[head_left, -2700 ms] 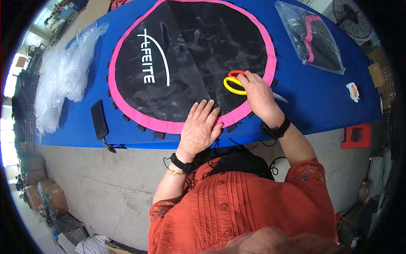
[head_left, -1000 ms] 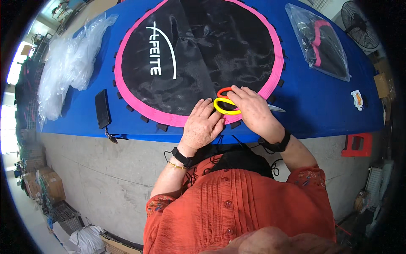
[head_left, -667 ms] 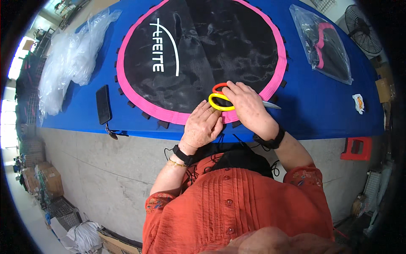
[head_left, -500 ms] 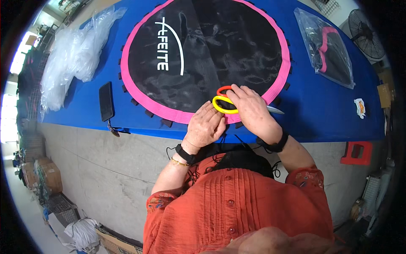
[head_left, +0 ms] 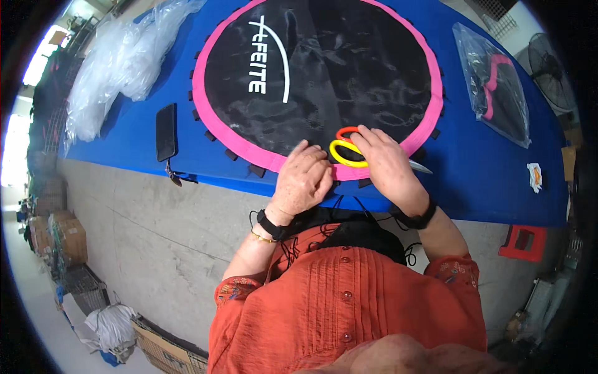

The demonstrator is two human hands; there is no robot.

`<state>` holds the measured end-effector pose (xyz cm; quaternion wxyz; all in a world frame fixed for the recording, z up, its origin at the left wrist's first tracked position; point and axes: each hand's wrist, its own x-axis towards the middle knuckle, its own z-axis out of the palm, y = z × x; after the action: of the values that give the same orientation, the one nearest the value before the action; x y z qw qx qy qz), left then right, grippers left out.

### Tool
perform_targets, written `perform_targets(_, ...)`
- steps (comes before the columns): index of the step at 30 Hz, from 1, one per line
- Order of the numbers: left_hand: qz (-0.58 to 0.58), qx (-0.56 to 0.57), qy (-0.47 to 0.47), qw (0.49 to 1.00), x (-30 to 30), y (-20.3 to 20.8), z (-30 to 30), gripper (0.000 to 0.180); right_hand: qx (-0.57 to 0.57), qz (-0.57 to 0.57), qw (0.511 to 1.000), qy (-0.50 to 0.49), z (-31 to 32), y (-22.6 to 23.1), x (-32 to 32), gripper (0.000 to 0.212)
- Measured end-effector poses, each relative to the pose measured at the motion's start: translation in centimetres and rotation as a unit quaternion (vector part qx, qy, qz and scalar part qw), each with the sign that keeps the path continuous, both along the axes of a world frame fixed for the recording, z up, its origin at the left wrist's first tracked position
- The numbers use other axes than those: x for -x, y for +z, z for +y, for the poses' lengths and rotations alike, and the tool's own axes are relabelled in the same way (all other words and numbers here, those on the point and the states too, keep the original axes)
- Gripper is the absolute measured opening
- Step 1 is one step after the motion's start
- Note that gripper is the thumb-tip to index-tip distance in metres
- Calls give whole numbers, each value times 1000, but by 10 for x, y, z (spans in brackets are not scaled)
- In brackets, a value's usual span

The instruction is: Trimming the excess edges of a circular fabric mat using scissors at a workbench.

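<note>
A round black mat (head_left: 339,81) with a pink border (head_left: 240,144) and dark tabs round its rim lies flat on the blue-covered table. At its near edge, my left hand (head_left: 303,177) bends its fingers over the pink border, gripping it; the thumb lies toward the right. My right hand (head_left: 392,165) is on the border a little farther right, closed over a pair of scissors (head_left: 349,154). Their red and yellow handles stick out on the left of this hand, and a blade tip shows on its right. The palm hides the rest of the scissors.
Crumpled clear plastic (head_left: 118,75) and a dark phone (head_left: 166,132) with a keyring lie left on the table (head_left: 143,165). A bagged pink-and-black piece (head_left: 495,90) and a small wrapper (head_left: 534,177) lie right. Beyond are a fan (head_left: 551,71) and a red stool (head_left: 523,242).
The whole view has shifted, with the table things appearing farther right. My left hand has slid slightly left along the border, away from the scissors. My right hand stays on the scissors.
</note>
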<state>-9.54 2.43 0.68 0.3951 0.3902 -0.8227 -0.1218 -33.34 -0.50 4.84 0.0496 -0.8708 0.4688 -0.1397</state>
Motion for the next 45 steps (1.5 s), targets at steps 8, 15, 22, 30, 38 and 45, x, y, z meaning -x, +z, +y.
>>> perform_targets(8,-125,-23,228,965,-61,-7,-4,42,-10,52,999,10,15,9,-3,44)
perform_targets(15,-117,-14,238,964,-61,-16,-5,45,13,54,998,39,-9,4,-40,44)
perform_targets(22,-101,-6,244,964,-62,-16,-6,41,23,61,996,55,-38,2,-70,42)
perform_targets(30,-93,-5,239,967,-63,-14,-8,41,24,68,996,52,-23,0,-69,46)
perform_targets(38,-84,3,246,966,-63,-21,-7,38,48,54,995,73,-38,-2,-86,42)
perform_targets(45,-82,3,236,968,-59,-19,-7,36,-5,29,995,98,-2,15,-53,40)
